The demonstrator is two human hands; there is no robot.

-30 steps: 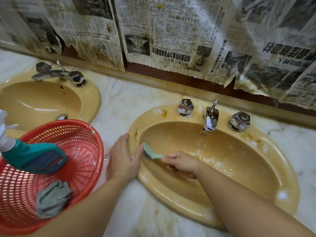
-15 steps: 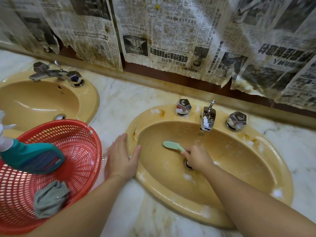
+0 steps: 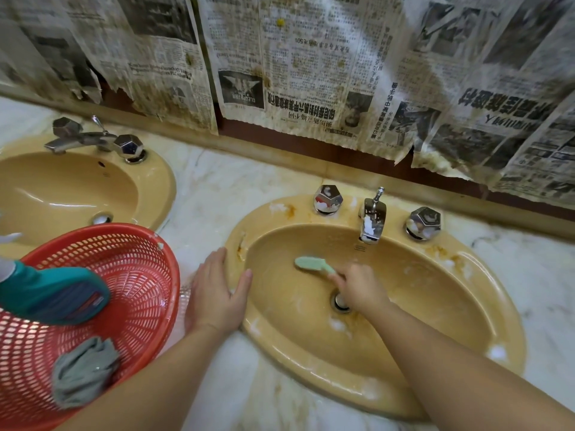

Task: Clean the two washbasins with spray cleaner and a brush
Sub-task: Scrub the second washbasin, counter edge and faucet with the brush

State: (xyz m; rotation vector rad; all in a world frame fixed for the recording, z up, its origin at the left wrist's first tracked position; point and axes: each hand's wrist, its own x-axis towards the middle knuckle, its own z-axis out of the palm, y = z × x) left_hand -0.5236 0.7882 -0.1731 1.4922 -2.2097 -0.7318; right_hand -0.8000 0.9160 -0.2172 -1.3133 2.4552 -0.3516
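Brush (image 3: 312, 264) barely shifted since half second ago, head pointing left inside right washbasin (image 3: 466, 353), above drain. Right hand (image 3: 361, 287) curled round its handle. Left hand (image 3: 214, 293) flat, fingers straight, on basin's left rim. Spray bottle (image 3: 53, 295) lies across red basket (image 3: 146, 269) by left washbasin (image 3: 62, 188).

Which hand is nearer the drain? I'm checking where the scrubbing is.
Right. The right hand, holding the brush, is just above the drain; the left hand rests on the basin's left rim.
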